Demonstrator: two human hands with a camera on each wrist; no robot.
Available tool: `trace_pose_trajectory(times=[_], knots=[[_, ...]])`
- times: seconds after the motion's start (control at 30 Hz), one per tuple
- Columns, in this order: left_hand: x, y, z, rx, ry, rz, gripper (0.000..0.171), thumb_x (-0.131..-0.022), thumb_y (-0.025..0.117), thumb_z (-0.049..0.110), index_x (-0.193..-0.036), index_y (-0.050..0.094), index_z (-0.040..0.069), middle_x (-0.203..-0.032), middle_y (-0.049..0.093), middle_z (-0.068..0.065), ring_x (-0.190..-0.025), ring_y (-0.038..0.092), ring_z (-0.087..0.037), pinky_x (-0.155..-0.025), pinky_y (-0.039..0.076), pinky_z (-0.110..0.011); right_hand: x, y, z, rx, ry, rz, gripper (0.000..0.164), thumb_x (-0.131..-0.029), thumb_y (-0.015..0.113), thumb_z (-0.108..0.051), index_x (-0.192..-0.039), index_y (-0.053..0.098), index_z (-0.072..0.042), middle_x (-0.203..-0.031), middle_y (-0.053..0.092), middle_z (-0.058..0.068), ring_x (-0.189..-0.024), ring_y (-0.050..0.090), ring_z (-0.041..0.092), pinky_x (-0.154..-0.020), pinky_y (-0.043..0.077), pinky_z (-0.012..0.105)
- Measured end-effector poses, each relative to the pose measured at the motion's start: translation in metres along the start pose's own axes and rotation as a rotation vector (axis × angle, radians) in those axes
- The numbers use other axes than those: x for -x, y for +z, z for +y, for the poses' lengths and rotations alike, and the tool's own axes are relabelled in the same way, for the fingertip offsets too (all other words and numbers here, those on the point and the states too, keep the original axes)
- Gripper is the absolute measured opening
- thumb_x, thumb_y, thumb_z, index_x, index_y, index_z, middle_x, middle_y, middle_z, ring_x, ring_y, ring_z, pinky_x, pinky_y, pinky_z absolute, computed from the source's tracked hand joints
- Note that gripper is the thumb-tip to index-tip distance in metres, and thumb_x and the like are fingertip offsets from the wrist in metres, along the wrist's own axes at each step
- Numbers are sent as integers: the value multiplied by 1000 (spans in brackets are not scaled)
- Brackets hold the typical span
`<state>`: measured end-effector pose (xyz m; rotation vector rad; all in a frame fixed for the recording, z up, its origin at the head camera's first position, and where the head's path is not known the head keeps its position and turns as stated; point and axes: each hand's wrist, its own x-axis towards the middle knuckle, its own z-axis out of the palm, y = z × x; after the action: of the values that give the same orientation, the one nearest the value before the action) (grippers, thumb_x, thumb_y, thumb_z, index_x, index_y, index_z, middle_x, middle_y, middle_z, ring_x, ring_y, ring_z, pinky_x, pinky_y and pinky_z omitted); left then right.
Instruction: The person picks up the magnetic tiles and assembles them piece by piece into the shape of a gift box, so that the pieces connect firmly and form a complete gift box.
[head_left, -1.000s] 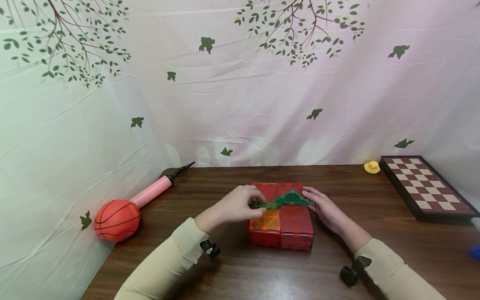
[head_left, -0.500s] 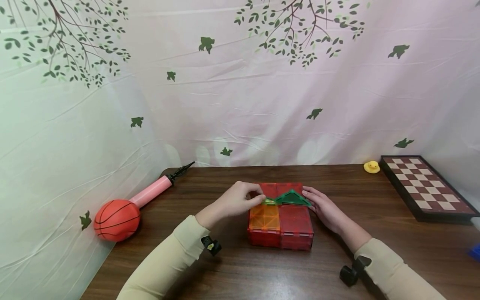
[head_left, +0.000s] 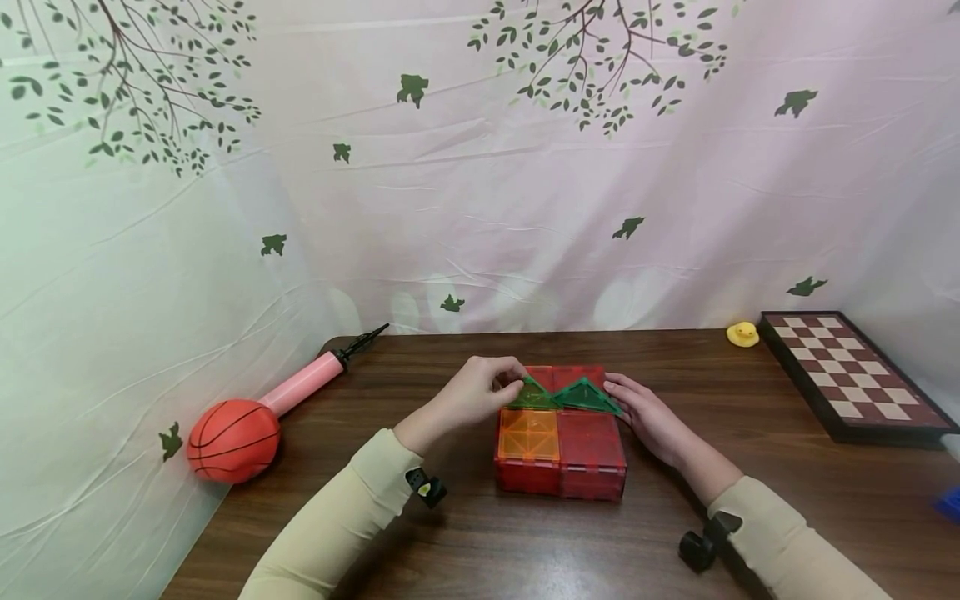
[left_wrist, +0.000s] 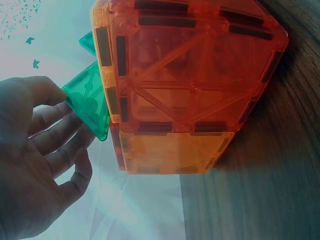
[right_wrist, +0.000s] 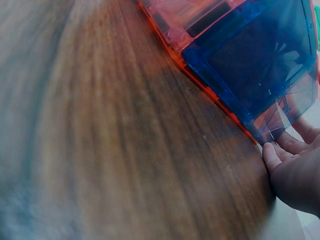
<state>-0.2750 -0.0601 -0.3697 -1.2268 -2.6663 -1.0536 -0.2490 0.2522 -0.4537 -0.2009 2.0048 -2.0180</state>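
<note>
A low box of see-through magnetic tiles (head_left: pixel 594 442) stands on the table, mostly red with an orange square tile (head_left: pixel 528 435) on its top near-left part. My left hand (head_left: pixel 468 396) pinches a green triangle tile (left_wrist: pixel 89 100) by its upper corner between thumb and fingertip. That triangle stands tilted on the box top, its lower edge at the surface. Beside it, to the right, leans a second green triangle tile (head_left: pixel 585 397). Against the box's right side rest the fingers of my right hand (head_left: pixel 651 421), near a blue tile (right_wrist: pixel 260 65) in the right wrist view.
A red toy basketball (head_left: pixel 234 440) and a pink hand pump (head_left: pixel 303 383) lie at the left. At the back right are a yellow rubber duck (head_left: pixel 742 334) and a checkered board (head_left: pixel 855 371). Something blue (head_left: pixel 951 505) shows at the right edge.
My left hand has shifted slightly up and back, tipping the left green triangle from nearly flat to raised beside the other. The right hand and the box have stayed in place.
</note>
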Motion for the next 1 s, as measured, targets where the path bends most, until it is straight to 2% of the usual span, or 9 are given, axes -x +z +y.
trace_pose_trajectory(times=[0.33, 0.67, 0.8, 0.87, 0.93, 1.0], knots=[[2, 0, 0, 28, -5, -31, 9, -95, 71, 12, -104, 70, 12, -88, 66, 5, -80, 60, -8, -72, 53, -24, 0, 0, 1, -4, -1, 10, 72, -108, 47, -44, -158, 22, 2, -149, 45, 15, -120, 54, -1, -97, 41, 14], [4, -1, -1, 23, -16, -49, 14, -93, 75, 14, -106, 70, 13, -88, 66, 8, -80, 61, -6, -69, 53, -24, 0, 3, 0, -4, -25, -13, 74, -109, 45, -41, -159, 16, 5, -158, 32, 21, -122, 48, -7, -99, 38, 14], [6, 0, -2, 19, -25, -44, 19, -93, 76, 17, -110, 69, 12, -95, 67, 5, -85, 62, -14, -71, 53, -27, 1, 4, 0, -1, -17, -6, 74, -109, 46, -42, -160, 16, 2, -161, 28, 21, -133, 43, 2, -103, 37, 16], [9, 1, -3, 27, -49, -22, 30, -93, 76, 21, -119, 66, 10, -106, 67, 0, -93, 62, -19, -77, 53, -32, 3, 4, 0, 2, -9, -6, 75, -109, 45, -44, -162, 14, -1, -164, 23, 20, -143, 35, 12, -108, 34, 20], [16, 4, -3, 62, -111, 18, 44, -94, 75, 26, -131, 61, 8, -122, 64, -4, -107, 61, -23, -88, 52, -37, 8, 5, -1, 8, -12, -5, 75, -109, 43, -46, -163, 12, -5, -166, 18, 18, -150, 25, 23, -111, 32, 24], [25, 8, -3, 168, -203, 65, 55, -96, 71, 30, -142, 52, 5, -136, 57, -10, -120, 57, -28, -99, 49, -43, 15, 6, -1, 5, -24, -8, 74, -110, 38, -47, -164, 9, -6, -168, 13, 18, -153, 16, 30, -111, 31, 24]])
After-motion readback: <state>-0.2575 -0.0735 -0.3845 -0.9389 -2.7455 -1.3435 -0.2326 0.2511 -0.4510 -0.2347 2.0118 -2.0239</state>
